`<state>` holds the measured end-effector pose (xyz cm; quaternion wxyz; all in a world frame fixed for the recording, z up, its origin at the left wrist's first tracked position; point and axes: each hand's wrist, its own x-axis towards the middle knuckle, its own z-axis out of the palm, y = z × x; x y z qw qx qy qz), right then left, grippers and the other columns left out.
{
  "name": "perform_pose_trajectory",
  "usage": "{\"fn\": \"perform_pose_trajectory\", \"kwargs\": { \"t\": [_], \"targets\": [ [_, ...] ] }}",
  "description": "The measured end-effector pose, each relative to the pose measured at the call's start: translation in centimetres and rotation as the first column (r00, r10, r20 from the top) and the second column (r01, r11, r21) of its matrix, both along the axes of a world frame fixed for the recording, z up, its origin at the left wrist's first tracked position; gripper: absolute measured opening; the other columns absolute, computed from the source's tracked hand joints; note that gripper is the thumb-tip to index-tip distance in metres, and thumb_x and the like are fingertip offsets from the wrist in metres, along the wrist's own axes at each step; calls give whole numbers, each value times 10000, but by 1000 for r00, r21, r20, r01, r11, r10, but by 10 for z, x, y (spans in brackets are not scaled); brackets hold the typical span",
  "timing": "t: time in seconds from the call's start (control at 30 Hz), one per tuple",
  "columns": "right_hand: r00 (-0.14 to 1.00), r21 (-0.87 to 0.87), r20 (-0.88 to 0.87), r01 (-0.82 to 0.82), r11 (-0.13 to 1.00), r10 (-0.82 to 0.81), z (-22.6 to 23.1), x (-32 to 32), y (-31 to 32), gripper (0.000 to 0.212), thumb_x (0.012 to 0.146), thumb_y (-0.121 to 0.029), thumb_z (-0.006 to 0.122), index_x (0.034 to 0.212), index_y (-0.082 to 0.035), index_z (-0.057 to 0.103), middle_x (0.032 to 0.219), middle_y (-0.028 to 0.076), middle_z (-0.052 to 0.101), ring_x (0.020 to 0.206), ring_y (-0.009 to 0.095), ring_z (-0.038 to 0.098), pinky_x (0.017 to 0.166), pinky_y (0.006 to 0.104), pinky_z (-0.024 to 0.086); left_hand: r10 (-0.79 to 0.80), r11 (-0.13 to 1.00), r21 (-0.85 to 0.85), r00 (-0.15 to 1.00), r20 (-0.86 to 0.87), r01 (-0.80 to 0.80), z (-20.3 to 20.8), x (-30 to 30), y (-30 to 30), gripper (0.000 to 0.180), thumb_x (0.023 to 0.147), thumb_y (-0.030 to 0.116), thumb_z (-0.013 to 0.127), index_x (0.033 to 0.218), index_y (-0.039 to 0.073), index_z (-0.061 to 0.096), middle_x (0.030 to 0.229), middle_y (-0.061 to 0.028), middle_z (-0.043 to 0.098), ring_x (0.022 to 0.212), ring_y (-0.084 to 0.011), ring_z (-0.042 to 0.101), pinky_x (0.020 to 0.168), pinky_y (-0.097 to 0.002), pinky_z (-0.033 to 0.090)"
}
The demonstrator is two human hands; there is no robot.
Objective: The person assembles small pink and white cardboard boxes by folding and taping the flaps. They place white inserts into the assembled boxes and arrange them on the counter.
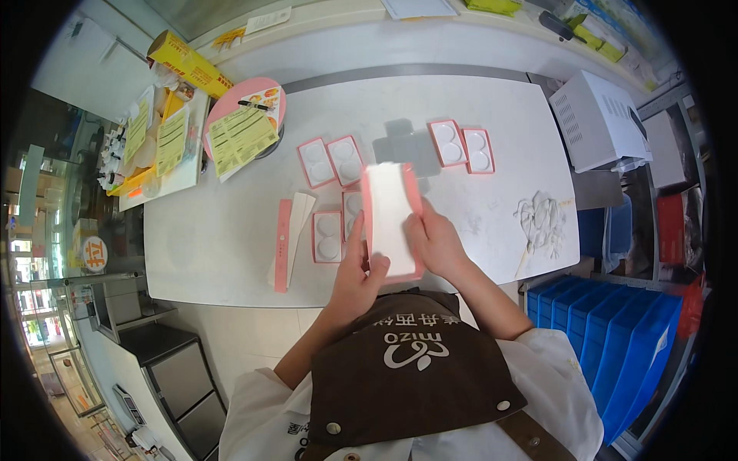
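Between both my hands, in front of my apron, is a long pink cardboard box (pixel 393 219) with a white inner face. My left hand (pixel 360 270) grips its left side, thumb lying on the white face. With the fingers of my right hand (pixel 437 240) closed round it, the box's right edge is held too. Pink-edged trays (pixel 328 237) with white round wells lie just left of the box, one partly hidden behind it. Further left are a flat pink card strip (pixel 284 246) and white card strips (pixel 298 229) beside it.
More two-well trays (pixel 315 162) lie at the table's (pixel 492 238) centre-left, with others (pixel 448 143) at its far right. A crumpled heap of clear plastic (pixel 540 223) sits at right. A pink round stand (pixel 244 91) carries yellow sheets. Blue crates (pixel 600 323) stand low right.
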<state>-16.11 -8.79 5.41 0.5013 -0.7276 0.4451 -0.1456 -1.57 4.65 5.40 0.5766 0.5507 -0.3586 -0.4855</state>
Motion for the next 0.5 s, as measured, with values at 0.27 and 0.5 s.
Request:
{"fn": "perform_pose_trajectory", "kwargs": {
  "t": [0.27,0.5],
  "targets": [
    [998,-153,49,-26,988,34,1,-5,26,512,1058,-238,512,1545,-89,461,829,223,714,724,412,692,661,502,534,57,995,58,956,289,-77,-8,15,-8,660,1028,-16,437,1653,33,232,1559,-186,484,1332,-239,554,1078,-332,448],
    [994,-579,-78,-110,808,79,-8,-1,23,496,966,-124,635,1460,-151,602,786,89,717,565,263,658,499,383,512,105,992,32,925,365,-125,-14,4,-5,466,1090,68,457,1555,48,460,1495,-153,585,1225,-210,619,1018,-317,479]
  ]
}}
